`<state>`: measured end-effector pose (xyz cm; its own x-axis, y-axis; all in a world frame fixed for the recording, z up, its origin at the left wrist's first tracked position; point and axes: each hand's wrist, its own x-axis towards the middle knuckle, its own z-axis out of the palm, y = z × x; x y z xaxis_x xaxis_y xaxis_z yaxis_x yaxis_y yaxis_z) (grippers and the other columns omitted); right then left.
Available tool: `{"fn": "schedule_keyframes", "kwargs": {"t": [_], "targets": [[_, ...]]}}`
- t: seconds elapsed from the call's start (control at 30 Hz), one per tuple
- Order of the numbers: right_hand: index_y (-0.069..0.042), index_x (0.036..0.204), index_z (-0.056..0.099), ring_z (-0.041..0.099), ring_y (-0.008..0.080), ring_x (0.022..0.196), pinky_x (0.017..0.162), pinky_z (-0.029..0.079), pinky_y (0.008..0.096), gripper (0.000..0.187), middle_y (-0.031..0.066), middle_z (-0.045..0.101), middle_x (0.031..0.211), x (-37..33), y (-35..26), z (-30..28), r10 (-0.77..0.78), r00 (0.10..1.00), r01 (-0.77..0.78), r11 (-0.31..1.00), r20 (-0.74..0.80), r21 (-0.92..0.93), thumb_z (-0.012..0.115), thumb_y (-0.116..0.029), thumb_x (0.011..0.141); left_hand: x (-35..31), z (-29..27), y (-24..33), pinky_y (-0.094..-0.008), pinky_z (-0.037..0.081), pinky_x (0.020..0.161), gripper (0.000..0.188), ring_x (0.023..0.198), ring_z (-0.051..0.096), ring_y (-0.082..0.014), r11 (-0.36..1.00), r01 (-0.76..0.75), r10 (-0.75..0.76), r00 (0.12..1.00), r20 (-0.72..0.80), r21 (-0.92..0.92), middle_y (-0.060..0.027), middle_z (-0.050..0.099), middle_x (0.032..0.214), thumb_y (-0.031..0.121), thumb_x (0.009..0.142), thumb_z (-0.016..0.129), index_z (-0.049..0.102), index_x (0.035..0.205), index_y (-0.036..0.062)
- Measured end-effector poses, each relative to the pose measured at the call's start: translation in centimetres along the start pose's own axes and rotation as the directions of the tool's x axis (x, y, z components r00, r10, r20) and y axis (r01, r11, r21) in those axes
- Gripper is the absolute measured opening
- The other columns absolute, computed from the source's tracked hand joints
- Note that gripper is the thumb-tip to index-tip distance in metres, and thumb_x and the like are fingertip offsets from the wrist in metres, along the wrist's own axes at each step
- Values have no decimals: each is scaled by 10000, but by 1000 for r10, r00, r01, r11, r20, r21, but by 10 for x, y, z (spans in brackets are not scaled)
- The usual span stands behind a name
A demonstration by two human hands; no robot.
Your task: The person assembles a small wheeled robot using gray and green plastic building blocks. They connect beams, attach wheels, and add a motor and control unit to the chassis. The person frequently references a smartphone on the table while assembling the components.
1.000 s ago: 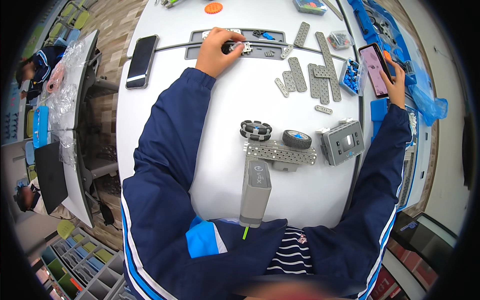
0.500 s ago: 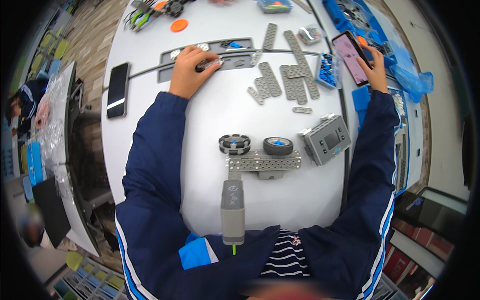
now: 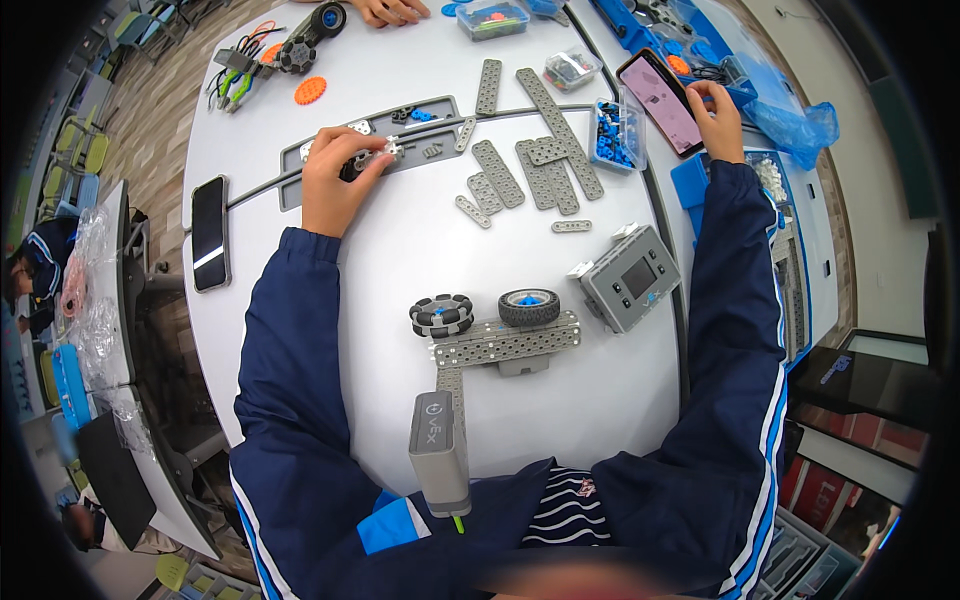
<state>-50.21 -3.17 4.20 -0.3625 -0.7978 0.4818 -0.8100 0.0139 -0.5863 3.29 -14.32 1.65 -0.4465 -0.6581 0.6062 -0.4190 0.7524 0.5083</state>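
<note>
My left hand (image 3: 338, 180) is over a long grey parts tray (image 3: 300, 195), thumb and fingers drawn together by a few small white and grey pieces; what exactly they grip is partly hidden. At the far right, my right hand (image 3: 720, 125) grips the edge of a smartphone (image 3: 660, 105) with a pinkish picture on its screen. Nearer me lies an assembly of a grey perforated beam (image 3: 500, 340), an omni wheel (image 3: 441, 315), a rubber-tyred wheel (image 3: 529, 307) and a grey motor or battery block (image 3: 438, 450). Right of it sits a grey controller brick (image 3: 632, 278) with a small screen.
Several loose grey perforated plates (image 3: 545, 180) lie mid-table beside a clear box of blue connectors (image 3: 615, 135). A dark phone (image 3: 210, 233) rests at the left edge. Blue parts bins (image 3: 690, 185) stand right. Another person's hand (image 3: 392, 10) shows at the far edge near a wheeled build (image 3: 297, 52).
The view has shifted, so the table things appear farther left. My right thumb has drawn back from the phone's screen toward its edge. My left hand stays at the tray.
</note>
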Motion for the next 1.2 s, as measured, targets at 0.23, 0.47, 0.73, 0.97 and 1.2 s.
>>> {"fn": "schedule_keyframes", "kwargs": {"t": [0.23,0.47,0.73,0.97,1.2], "targets": [[-27,1023,681,597,127,789,723,490,270,170,39,610,911,-1,-26,-1,-91,994,85,991,-55,-104,669,-188,969,-17,-27,-2,-341,509,840,190,962,615,-235,997,24,-17,995,-100,71,-52,730,915,52,771,827,754,946,48],[-26,1039,661,619,291,918,828,494,381,159,118,615,974,33,-130,35,-589,788,615,766,176,-189,681,-117,911,-21,-31,-15,-355,487,870,213,966,592,-247,997,64,-65,998,9,50,-51,704,906,63,787,803,740,990,55],[-211,1410,537,485,292,1356,1034,474,486,683,79,492,1462,111,-205,252,-207,860,459,713,466,-529,749,-64,778,-15,-29,-14,-354,477,882,237,965,579,-237,998,53,-54,998,26,30,-45,689,893,37,811,759,735,1044,72],[-185,1310,633,530,227,1325,1039,426,527,443,36,574,1402,112,-186,287,-69,900,367,654,431,-661,736,-201,879,-13,-26,-16,-364,464,920,258,997,576,-241,998,60,-60,998,-1,33,-59,689,942,50,829,753,727,1085,66],[33,1101,692,672,345,1059,870,551,441,700,239,669,1111,87,-266,234,-152,741,427,858,654,-284,926,-337,555,-9,-28,-12,-376,462,954,632,1125,567,-260,1000,20,-18,992,-123,15,-127,622,1221,150,798,827,557,1357,32]]}}
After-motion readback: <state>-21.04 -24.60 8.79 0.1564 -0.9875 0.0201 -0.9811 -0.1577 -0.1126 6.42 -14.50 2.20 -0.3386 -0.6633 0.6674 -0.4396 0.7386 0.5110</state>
